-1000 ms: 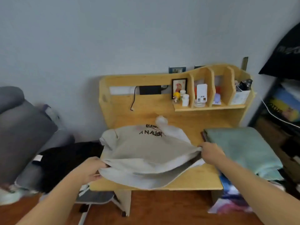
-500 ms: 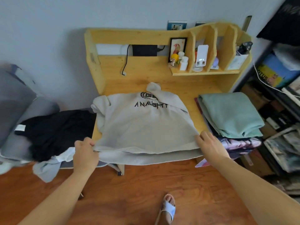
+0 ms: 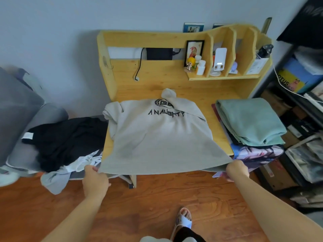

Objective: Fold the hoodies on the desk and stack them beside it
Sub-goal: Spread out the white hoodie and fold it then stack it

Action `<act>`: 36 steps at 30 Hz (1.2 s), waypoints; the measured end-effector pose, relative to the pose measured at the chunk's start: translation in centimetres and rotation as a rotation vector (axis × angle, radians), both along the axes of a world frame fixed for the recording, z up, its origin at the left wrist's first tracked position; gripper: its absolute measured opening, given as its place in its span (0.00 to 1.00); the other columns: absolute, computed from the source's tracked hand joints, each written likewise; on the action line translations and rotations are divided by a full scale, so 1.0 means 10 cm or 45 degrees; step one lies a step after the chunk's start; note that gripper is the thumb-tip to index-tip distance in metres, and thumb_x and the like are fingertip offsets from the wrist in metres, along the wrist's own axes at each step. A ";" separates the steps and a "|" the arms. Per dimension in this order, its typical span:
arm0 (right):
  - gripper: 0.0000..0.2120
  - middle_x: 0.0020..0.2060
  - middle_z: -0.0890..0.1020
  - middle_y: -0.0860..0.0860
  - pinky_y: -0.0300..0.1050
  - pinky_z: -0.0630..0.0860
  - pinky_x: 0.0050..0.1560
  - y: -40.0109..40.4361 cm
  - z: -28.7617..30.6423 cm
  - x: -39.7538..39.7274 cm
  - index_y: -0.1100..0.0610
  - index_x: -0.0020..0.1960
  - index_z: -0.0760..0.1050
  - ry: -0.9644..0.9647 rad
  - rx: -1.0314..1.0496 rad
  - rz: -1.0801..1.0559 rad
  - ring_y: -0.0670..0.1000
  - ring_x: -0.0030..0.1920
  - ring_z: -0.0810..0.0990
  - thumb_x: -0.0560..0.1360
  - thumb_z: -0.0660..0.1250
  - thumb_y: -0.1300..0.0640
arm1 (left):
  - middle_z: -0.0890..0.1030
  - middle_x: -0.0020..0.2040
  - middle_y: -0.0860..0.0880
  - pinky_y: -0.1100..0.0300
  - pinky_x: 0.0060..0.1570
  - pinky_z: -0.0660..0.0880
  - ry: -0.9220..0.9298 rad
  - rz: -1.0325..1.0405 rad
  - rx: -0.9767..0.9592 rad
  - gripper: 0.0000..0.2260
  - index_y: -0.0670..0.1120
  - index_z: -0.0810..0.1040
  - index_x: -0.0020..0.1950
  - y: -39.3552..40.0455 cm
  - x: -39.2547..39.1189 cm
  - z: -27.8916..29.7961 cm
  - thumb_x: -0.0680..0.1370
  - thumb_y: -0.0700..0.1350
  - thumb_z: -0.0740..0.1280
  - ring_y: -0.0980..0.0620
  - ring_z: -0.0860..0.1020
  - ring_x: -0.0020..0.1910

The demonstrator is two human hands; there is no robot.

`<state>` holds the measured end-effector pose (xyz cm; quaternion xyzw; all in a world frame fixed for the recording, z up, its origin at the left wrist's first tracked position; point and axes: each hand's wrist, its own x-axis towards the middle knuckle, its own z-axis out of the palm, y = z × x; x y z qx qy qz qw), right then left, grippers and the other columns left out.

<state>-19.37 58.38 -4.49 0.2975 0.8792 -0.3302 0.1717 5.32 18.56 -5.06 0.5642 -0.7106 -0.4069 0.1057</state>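
Hoodie [image 3: 157, 137] on desk [image 3: 218, 91], folded stack [image 3: 248, 119] right.

There is one light grey cotton hoodie with black printed letters [image 3: 157, 137] spread on one pale wooden bench [image 3: 174, 88]. Two bare hands, the left [image 3: 95, 179] and the right [image 3: 236, 169], hold its hem. One folded mint green garment [image 3: 248, 119] lies on the right side. One black crumpled garment [image 3: 66, 137] lies at the left. On the shelf stand two small white plastic bottles [image 3: 200, 67], one black framed picture [image 3: 194, 51] and one yellow-haired figurine [image 3: 190, 62].
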 end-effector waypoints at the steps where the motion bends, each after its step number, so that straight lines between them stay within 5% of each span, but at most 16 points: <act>1: 0.11 0.45 0.84 0.66 0.59 0.83 0.43 -0.06 -0.05 -0.06 0.66 0.59 0.73 -0.065 -0.182 -0.183 0.67 0.37 0.84 0.80 0.61 0.61 | 0.78 0.48 0.42 0.47 0.39 0.82 0.047 0.116 0.177 0.12 0.45 0.69 0.62 0.02 -0.11 -0.01 0.81 0.35 0.56 0.39 0.85 0.37; 3: 0.15 0.47 0.83 0.68 0.63 0.82 0.35 -0.21 -0.09 -0.16 0.66 0.62 0.72 -0.160 -0.529 -0.399 0.68 0.35 0.84 0.81 0.53 0.61 | 0.79 0.52 0.41 0.43 0.44 0.82 0.104 0.209 0.514 0.18 0.50 0.68 0.73 0.03 -0.39 0.01 0.84 0.39 0.55 0.36 0.84 0.45; 6: 0.12 0.56 0.80 0.67 0.61 0.83 0.34 -0.53 0.35 -0.52 0.67 0.58 0.71 -0.141 -0.842 -0.309 0.66 0.45 0.82 0.82 0.50 0.68 | 0.78 0.63 0.38 0.38 0.55 0.78 0.211 0.272 0.858 0.16 0.46 0.71 0.73 -0.10 -0.95 0.42 0.84 0.41 0.58 0.34 0.79 0.56; 8: 0.13 0.66 0.76 0.66 0.62 0.82 0.42 -0.75 0.92 -1.00 0.66 0.58 0.73 0.013 -1.109 -0.285 0.64 0.58 0.79 0.83 0.50 0.70 | 0.79 0.55 0.39 0.42 0.55 0.78 0.513 0.297 0.907 0.11 0.38 0.74 0.65 -0.34 -1.42 0.99 0.85 0.38 0.57 0.39 0.80 0.47; 11: 0.15 0.63 0.79 0.60 0.58 0.82 0.45 -1.02 1.98 -1.57 0.57 0.62 0.76 0.460 -1.518 -0.200 0.59 0.59 0.80 0.83 0.55 0.67 | 0.79 0.37 0.47 0.58 0.33 0.78 1.342 0.198 0.921 0.21 0.45 0.63 0.80 -0.68 -1.99 1.92 0.86 0.40 0.55 0.52 0.78 0.30; 14: 0.16 0.60 0.78 0.54 0.52 0.84 0.51 -1.02 2.49 -1.62 0.51 0.66 0.77 0.790 -1.557 -0.072 0.56 0.55 0.82 0.84 0.56 0.63 | 0.82 0.53 0.45 0.54 0.47 0.84 1.653 0.119 0.677 0.14 0.48 0.75 0.69 -0.72 -2.09 2.43 0.84 0.40 0.60 0.47 0.85 0.44; 16: 0.17 0.61 0.78 0.54 0.49 0.84 0.51 -0.94 2.32 -1.51 0.53 0.56 0.82 0.797 -1.366 0.050 0.56 0.55 0.82 0.82 0.56 0.65 | 0.80 0.60 0.44 0.50 0.55 0.83 1.490 0.099 0.477 0.13 0.48 0.79 0.54 -0.65 -1.99 2.37 0.83 0.35 0.58 0.42 0.84 0.53; 19: 0.21 0.58 0.79 0.58 0.45 0.82 0.39 -0.75 1.61 -1.39 0.59 0.53 0.82 0.647 -1.043 0.048 0.57 0.49 0.82 0.78 0.52 0.72 | 0.79 0.60 0.43 0.52 0.49 0.83 1.028 0.117 0.293 0.18 0.44 0.80 0.48 -0.71 -1.70 1.64 0.80 0.28 0.54 0.42 0.81 0.55; 25: 0.22 0.64 0.73 0.54 0.56 0.78 0.59 -0.43 0.20 -1.13 0.58 0.62 0.75 0.059 -0.809 0.175 0.56 0.63 0.74 0.76 0.54 0.74 | 0.76 0.65 0.47 0.50 0.58 0.80 0.042 -0.384 0.170 0.19 0.44 0.79 0.67 -0.69 -1.16 -0.04 0.80 0.30 0.61 0.45 0.77 0.59; 28: 0.11 0.53 0.77 0.57 0.52 0.78 0.48 -0.38 -0.43 -1.02 0.60 0.51 0.76 -0.151 -0.786 0.094 0.55 0.50 0.77 0.74 0.60 0.70 | 0.74 0.49 0.49 0.66 0.40 0.72 -0.279 -0.575 0.260 0.15 0.42 0.74 0.67 -0.42 -1.07 -0.53 0.82 0.33 0.59 0.44 0.78 0.53; 30: 0.11 0.57 0.79 0.60 0.53 0.79 0.51 -0.34 -0.72 -1.03 0.61 0.58 0.75 -0.195 -0.758 0.025 0.58 0.52 0.79 0.77 0.63 0.64 | 0.76 0.52 0.42 0.58 0.40 0.73 -0.295 -0.442 0.329 0.18 0.46 0.72 0.69 -0.33 -1.02 -0.70 0.79 0.34 0.60 0.41 0.79 0.51; 32: 0.10 0.55 0.79 0.59 0.55 0.79 0.55 -0.29 -0.83 -1.06 0.61 0.60 0.75 -0.162 -0.755 -0.042 0.57 0.51 0.80 0.79 0.63 0.65 | 0.76 0.64 0.35 0.48 0.53 0.77 -0.261 -0.334 0.321 0.21 0.41 0.71 0.72 -0.32 -1.03 -0.76 0.78 0.36 0.61 0.36 0.78 0.59; 36: 0.20 0.46 0.81 0.56 0.58 0.83 0.43 -0.17 -0.79 -1.16 0.54 0.55 0.82 0.096 -0.444 0.006 0.58 0.43 0.79 0.74 0.59 0.70 | 0.80 0.54 0.49 0.49 0.57 0.77 -0.031 -0.046 0.282 0.10 0.47 0.81 0.59 -0.26 -1.00 -0.71 0.83 0.43 0.62 0.46 0.82 0.49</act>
